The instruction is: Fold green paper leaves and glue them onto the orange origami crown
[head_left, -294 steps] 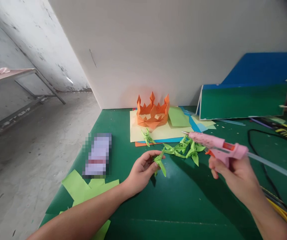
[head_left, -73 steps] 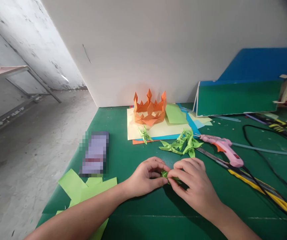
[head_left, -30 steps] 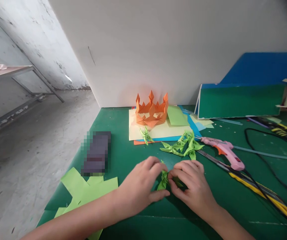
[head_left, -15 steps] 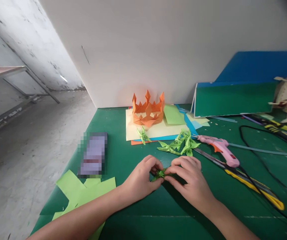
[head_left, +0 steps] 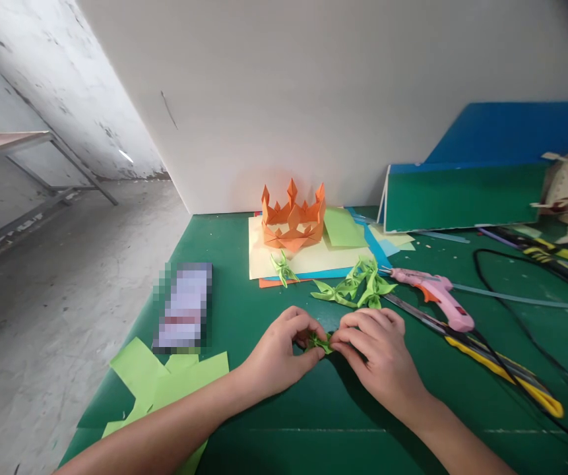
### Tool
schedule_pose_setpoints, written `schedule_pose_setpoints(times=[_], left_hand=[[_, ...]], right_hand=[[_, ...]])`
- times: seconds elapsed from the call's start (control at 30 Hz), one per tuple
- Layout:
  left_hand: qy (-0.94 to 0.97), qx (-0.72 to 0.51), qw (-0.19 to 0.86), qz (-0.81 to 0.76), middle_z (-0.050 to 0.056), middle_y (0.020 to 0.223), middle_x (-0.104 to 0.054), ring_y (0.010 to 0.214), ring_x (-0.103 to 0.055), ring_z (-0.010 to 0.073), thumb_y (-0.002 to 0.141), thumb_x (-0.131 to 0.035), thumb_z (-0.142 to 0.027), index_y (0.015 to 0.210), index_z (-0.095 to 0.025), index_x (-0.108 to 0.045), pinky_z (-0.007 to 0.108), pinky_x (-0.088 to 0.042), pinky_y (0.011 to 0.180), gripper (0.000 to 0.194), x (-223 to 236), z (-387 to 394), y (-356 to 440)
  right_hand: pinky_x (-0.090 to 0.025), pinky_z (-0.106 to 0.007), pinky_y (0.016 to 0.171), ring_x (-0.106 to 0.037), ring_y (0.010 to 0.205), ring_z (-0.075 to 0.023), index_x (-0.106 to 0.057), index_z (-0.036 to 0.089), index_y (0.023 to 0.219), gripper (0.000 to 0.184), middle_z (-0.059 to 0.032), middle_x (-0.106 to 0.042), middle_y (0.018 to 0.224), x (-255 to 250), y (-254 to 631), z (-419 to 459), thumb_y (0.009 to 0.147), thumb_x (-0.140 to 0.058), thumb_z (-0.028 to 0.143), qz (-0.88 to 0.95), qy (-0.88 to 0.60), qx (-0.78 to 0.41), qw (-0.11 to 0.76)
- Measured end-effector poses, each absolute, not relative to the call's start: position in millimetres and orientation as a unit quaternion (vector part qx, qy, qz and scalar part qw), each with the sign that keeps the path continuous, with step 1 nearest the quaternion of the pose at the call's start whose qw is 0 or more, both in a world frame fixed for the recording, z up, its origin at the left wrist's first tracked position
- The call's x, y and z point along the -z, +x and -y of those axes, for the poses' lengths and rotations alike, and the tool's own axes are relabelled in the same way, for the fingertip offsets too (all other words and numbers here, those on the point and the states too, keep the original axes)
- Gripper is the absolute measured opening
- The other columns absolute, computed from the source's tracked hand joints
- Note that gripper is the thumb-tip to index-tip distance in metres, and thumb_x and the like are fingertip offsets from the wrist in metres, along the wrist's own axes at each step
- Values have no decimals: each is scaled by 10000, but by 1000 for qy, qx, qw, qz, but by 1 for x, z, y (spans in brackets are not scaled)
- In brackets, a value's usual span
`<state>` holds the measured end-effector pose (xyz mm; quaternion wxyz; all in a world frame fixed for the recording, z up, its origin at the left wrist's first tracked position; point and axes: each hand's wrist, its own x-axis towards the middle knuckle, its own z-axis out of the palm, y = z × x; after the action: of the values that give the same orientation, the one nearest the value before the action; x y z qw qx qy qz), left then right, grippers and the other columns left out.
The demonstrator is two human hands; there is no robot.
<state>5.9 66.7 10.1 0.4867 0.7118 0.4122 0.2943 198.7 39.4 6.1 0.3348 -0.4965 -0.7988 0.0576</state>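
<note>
Between my two hands is a small green folded-paper flower (head_left: 319, 343), partly covered by fingers. My left hand (head_left: 286, 346) is closed in a pinch on its left side. My right hand (head_left: 377, 346) pinches its right edge with thumb and fingertips. Just beyond them lies a cluster of green paper flowers (head_left: 357, 284). Another green paper flower (head_left: 284, 267) rests at the front edge of a stack of coloured paper (head_left: 258, 257). On that stack stands an orange paper crown (head_left: 293, 231). A pink glue gun (head_left: 435, 290) lies on its side to the right of the cluster.
Under the glue gun lies a long tool with yellow handles (head_left: 506, 369), beside a black cord (head_left: 526, 330). At left are a blurred-out phone (head_left: 185, 307) and cut green paper (head_left: 165, 382). A green board (head_left: 466, 198) leans at the back of the green table (head_left: 234, 303).
Earlier my right hand held the glue gun; it now lies on the table. Both hands have come together on the flower. In the last half second only the fingers shift slightly.
</note>
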Motion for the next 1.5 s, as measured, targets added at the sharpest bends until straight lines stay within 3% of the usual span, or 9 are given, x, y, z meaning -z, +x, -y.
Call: schedule_pose_setpoints(times=[0.27, 0.53, 0.63, 0.77, 0.93, 1.17, 1.5], left_hand=[[862, -214, 209, -409, 46, 968, -603, 851, -554, 195, 871, -584, -261, 914, -225, -668, 368, -466, 792, 101, -23, -64, 8], [881, -147, 157, -420, 43, 793, -607, 740, -547, 199, 846, -562, -207, 817, -198, -684, 350, -459, 718, 126, -28, -63, 11], [877, -177, 175, -411, 41, 782, -623, 737, -557, 191, 872, -541, -203, 809, -188, -667, 337, -457, 717, 141, -28, -65, 9], [817, -267, 293, -418, 16, 783, -634, 695, -553, 143, 873, -549, -178, 829, -188, -623, 263, -452, 656, 87, -30, -68, 9], [746, -335, 384, -429, 7, 782, -600, 686, -549, 118, 898, -525, -216, 842, -189, -587, 224, -457, 628, 87, -25, -66, 12], [778, -366, 347, -375, 11, 788, -603, 695, -570, 117, 856, -546, -158, 839, -192, -568, 222, -478, 640, 43, -14, -63, 12], [815, -381, 299, -318, 39, 794, -621, 738, -588, 140, 860, -513, -104, 786, -193, -547, 247, -492, 662, 121, -14, -63, 9]], right_hand=[[-245, -380, 886, -562, 879, -146, -619, 218, 800, 207, 8, -661, 852, -6, 192, -35, 952, -483, 189, 812, -489, 29, 318], [-251, -400, 937, -595, 925, -159, -620, 236, 817, 193, 24, -681, 876, -4, 187, -29, 946, -488, 178, 819, -478, 36, 315], [-320, -394, 934, -597, 978, -189, -605, 253, 937, 61, -4, -672, 977, -4, 192, -30, 914, -561, 289, 799, -492, -46, 343], [-500, -339, 845, -600, 1013, -213, -481, 254, 1201, 490, -68, -614, 1118, 1, 198, -32, 802, -675, 463, 713, -498, -261, 420], [-560, -287, 779, -627, 901, -165, -516, 267, 1125, 365, -35, -609, 1007, 9, 191, -32, 818, -677, 382, 629, -458, -429, 459], [-578, -295, 727, -634, 891, -179, -629, 248, 1018, 190, -73, -606, 1083, 8, 186, -32, 838, -652, 304, 636, -469, -368, 489], [-552, -271, 669, -607, 744, -135, -624, 259, 986, 146, -52, -618, 1035, 0, 189, -30, 843, -646, 241, 713, -471, -242, 459]])
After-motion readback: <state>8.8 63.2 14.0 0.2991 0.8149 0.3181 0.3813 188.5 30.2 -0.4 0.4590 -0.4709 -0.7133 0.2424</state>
